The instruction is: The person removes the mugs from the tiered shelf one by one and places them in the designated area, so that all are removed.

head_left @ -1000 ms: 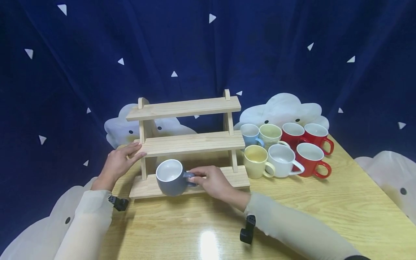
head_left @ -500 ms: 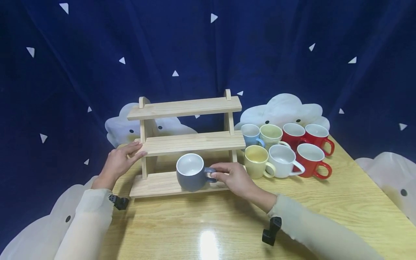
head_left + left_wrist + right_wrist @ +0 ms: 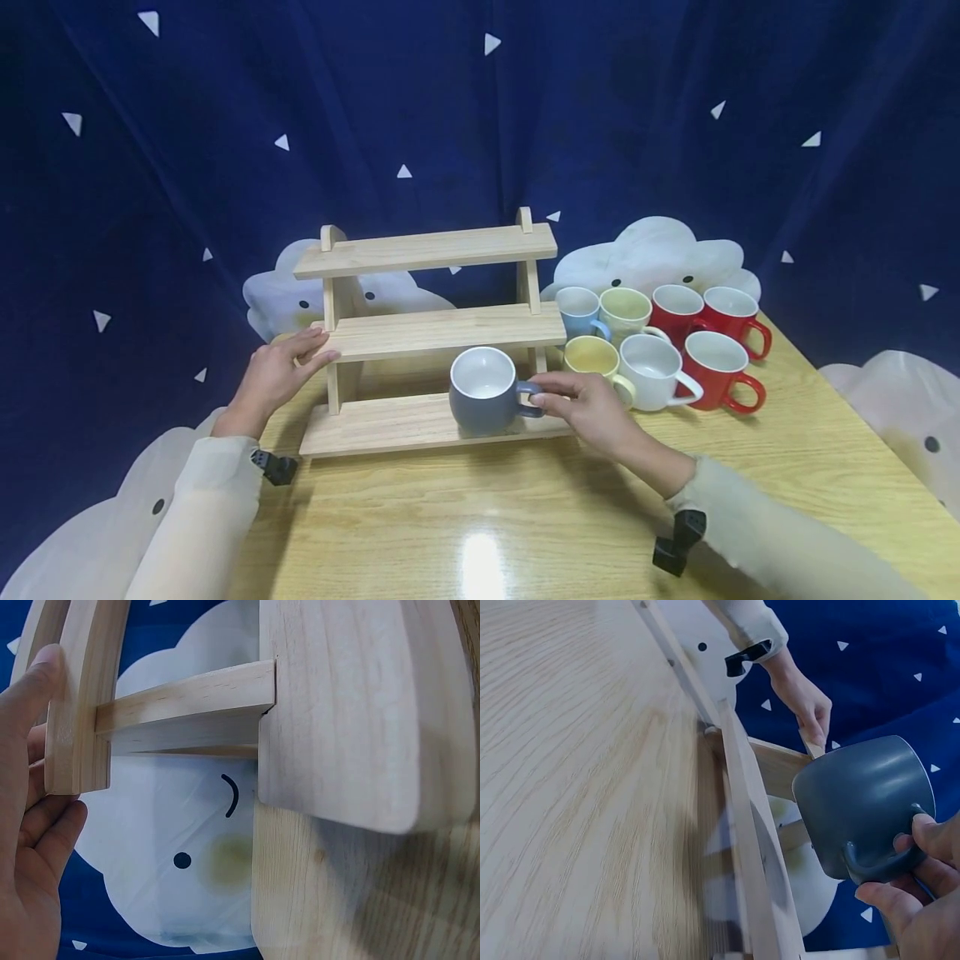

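Note:
A dark grey mug (image 3: 480, 407) with a white inside is upright at the right half of the lowest shelf (image 3: 382, 425) of a three-tier wooden rack. My right hand (image 3: 592, 410) pinches its handle (image 3: 885, 868) between thumb and fingers. From the head view I cannot tell whether the mug's base touches the board. My left hand (image 3: 276, 375) grips the left end of the middle shelf (image 3: 442, 330). In the left wrist view its thumb lies on one side of that board (image 3: 79, 750), with fingers on the other side.
Right of the rack, several mugs stand close together in two rows: light blue (image 3: 576, 310), pale green (image 3: 626, 310), yellow (image 3: 588, 362), white (image 3: 649, 375) and red (image 3: 716, 367). A wooden table (image 3: 390, 525) bears everything. A dark blue curtain (image 3: 420, 100) hangs behind.
My right hand has carried the grey mug rightward along the lowest shelf, from its left part to its right half. The left hand stays on the middle shelf.

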Demonstrator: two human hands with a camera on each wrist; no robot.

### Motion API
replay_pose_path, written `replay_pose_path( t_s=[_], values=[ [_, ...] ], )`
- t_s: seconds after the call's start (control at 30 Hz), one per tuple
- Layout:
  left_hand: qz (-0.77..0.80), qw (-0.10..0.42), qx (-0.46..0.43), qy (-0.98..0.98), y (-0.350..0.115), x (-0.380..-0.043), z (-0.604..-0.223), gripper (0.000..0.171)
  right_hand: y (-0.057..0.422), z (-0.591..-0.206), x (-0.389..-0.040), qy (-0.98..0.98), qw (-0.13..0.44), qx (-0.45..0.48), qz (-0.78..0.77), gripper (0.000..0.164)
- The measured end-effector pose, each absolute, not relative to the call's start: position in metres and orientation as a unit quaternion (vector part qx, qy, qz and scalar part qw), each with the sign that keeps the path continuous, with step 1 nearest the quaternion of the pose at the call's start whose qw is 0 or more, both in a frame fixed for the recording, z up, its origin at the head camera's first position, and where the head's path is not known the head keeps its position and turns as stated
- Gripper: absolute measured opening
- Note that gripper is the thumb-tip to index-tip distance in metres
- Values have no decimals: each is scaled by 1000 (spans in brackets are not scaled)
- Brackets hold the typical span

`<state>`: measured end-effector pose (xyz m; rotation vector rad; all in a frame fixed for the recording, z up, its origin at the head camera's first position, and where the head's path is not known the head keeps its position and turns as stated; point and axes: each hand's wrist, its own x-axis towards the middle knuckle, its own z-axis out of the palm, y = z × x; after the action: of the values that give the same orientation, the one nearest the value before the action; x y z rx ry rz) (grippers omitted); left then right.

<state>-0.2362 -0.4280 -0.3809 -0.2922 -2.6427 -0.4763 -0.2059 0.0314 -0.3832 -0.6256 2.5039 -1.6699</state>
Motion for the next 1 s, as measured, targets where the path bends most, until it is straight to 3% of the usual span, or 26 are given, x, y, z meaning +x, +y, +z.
replay_pose_path(
  t_s=[0.57,1.0],
  values=[
    [-169,202,-97,-960,-426,-234,-378,55,102,-382,-193,838,26,-163,-521,32],
    [-167,206,-105,-959,-427,-235,-377,54,152,-373,-179,867,-14,-138,-479,38]
  ],
)
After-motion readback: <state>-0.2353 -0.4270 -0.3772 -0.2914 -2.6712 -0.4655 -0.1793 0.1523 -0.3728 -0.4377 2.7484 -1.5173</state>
